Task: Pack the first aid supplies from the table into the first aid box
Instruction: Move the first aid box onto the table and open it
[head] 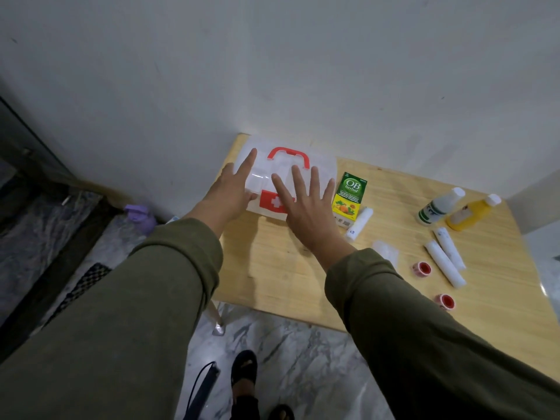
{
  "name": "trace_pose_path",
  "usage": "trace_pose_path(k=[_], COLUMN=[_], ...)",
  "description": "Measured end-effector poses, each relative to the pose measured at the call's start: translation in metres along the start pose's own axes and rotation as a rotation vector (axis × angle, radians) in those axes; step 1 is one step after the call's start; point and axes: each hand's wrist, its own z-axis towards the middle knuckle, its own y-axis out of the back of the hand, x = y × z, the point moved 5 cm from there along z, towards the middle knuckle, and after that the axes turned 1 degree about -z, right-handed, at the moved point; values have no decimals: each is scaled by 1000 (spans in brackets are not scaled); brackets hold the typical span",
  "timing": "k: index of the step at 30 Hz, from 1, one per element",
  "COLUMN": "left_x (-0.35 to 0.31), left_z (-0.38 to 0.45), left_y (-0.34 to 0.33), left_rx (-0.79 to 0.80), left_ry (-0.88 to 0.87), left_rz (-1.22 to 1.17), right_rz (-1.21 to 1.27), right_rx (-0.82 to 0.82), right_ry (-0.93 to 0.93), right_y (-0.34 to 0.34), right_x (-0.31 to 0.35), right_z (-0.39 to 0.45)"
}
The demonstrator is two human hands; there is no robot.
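Note:
The first aid box (pixel 321 165) is clear plastic with a red handle and a red latch with a white cross. It sits closed at the table's far left corner. My left hand (pixel 231 192) rests flat on the lid's left side, fingers spread. In front of the box hovers my right hand (pixel 306 213), fingers apart over the latch, holding nothing. Right of the box stands a green OB herbal carton (pixel 350 195) with a white tube (pixel 359 224) beside it. Farther right are a white bottle (pixel 439 206), a yellow bottle (pixel 471 212), two white bandage rolls (pixel 445 262) and two red tape rolls (pixel 421 268).
The small wooden table (pixel 288 268) stands against a white wall. A clear wrapped item (pixel 386 250) lies near my right sleeve. A purple bottle (pixel 141 218) sits on the floor to the left. Marble floor and my sandalled foot (pixel 244 368) show below the table edge.

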Motion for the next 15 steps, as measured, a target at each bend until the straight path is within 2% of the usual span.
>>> trace_pose_path(k=[5, 11, 15], left_x=[2, -3, -8], left_z=[-3, -12, -13], left_y=[-1, 10, 19], left_rx=[13, -25, -80], left_ry=[12, 5, 87], left_rz=[-4, -116, -227], right_rz=[49, 184, 394], right_rx=[35, 92, -44], right_ry=[82, 27, -48], right_y=[5, 20, 50], right_x=[-3, -20, -37], right_z=[-3, 2, 14])
